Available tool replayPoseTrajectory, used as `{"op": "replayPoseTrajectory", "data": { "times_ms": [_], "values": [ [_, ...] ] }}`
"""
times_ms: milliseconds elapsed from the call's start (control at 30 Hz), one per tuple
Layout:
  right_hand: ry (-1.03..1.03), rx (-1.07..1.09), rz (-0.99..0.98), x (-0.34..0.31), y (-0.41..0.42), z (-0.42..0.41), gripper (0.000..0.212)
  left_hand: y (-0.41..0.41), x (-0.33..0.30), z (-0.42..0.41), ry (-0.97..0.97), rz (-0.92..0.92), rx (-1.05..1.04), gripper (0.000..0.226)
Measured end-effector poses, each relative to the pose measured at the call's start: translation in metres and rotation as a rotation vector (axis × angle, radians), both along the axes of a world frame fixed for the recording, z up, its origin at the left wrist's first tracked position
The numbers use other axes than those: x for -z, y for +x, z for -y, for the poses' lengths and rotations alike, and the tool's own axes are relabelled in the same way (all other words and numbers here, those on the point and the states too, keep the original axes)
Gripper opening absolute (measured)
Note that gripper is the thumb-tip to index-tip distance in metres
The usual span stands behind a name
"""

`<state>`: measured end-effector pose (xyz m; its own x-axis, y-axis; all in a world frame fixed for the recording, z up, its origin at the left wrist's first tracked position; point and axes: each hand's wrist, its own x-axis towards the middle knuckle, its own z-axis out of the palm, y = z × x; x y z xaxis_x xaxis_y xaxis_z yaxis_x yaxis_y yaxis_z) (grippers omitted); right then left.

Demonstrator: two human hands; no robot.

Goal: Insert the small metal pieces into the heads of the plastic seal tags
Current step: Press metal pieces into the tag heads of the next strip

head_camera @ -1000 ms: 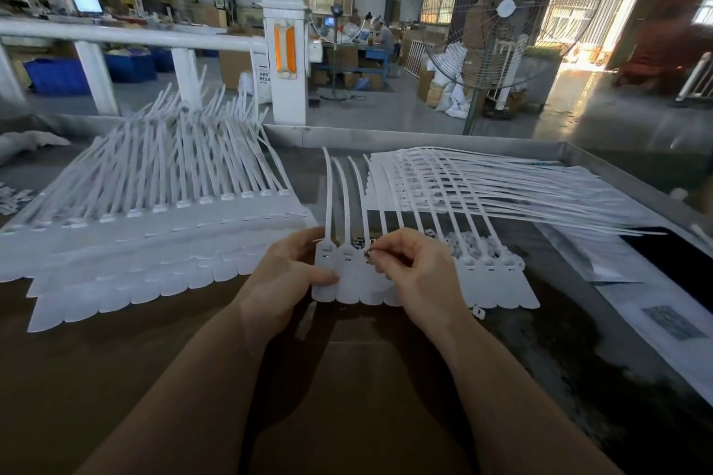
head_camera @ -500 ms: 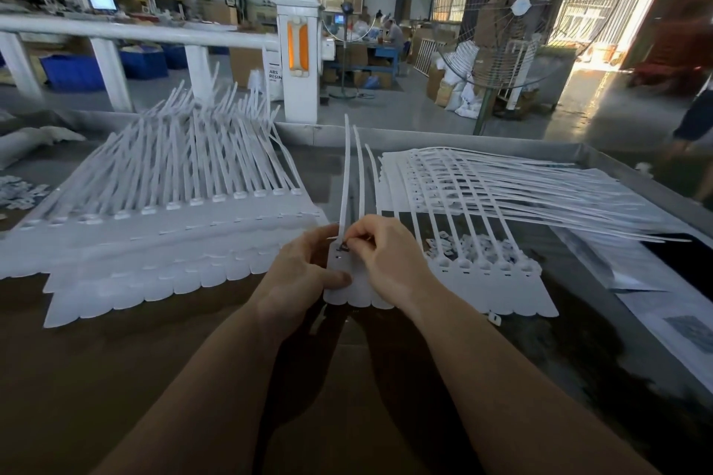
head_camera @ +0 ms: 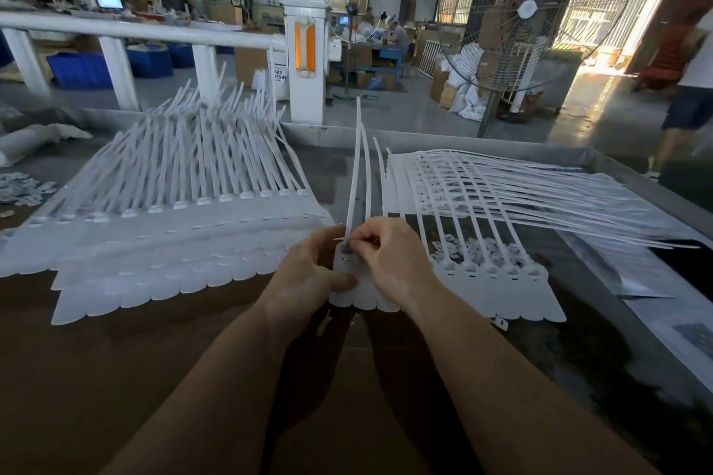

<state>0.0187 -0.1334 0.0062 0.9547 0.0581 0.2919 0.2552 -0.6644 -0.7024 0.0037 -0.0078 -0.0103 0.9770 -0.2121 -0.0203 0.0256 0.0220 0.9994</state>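
Misalignment is the main risk at this moment: the right hand [head_camera: 389,256] has its fingers [head_camera: 364,243] pinched narrow over the head of the leftmost tag in the strip of seal tags [head_camera: 357,291], apparently pressing a small metal piece there, though the piece itself is too small and too covered to make out. If it goes in tilted it could jam in the slot or spring out and drop among the loose inserts [head_camera: 468,245] lying on the desk [head_camera: 96,359] under the right-hand stack of tags [head_camera: 501,270]. The left hand [head_camera: 308,278] grips the strip's flat label end, thumb on top and fingers curled beneath; should that grip slacken, the strip could pivot and the push would slide off the head. The long tails rising from the held strip could also snag the stack just beside it on the right. The finished-looking pile of tags [head_camera: 173,243] lies well apart on the left. Compared with a second ago, the strip has been drawn leftward and nearer the person, away from the right-hand stack, its tails now stand steeper, and the right hand has moved from the middle heads to the leftmost one. The view has also swung slightly, so a person in shorts [head_camera: 690,96] now shows at the far right near the standing fan [head_camera: 521,12].
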Motion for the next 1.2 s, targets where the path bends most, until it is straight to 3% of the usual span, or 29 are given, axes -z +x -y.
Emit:
{"op": "replayPoseTrajectory", "data": {
  "times_ms": [433, 867, 1200],
  "values": [
    [-0.06, -0.002, 0.024, 0.001, 0.001, -0.001, 0.009, 0.001, 0.002, 0.0, 0.009, 0.008, -0.002, 0.07],
    [0.036, -0.01, 0.056, -0.002, -0.011, 0.016, 0.011, 0.005, 0.004, 0.0, 0.014, 0.002, -0.041, 0.07],
    [-0.243, -0.244, 0.128, 0.013, -0.043, 0.036, 0.01, 0.005, 0.008, 0.002, 0.133, 0.107, -0.089, 0.063]
  ]
}}
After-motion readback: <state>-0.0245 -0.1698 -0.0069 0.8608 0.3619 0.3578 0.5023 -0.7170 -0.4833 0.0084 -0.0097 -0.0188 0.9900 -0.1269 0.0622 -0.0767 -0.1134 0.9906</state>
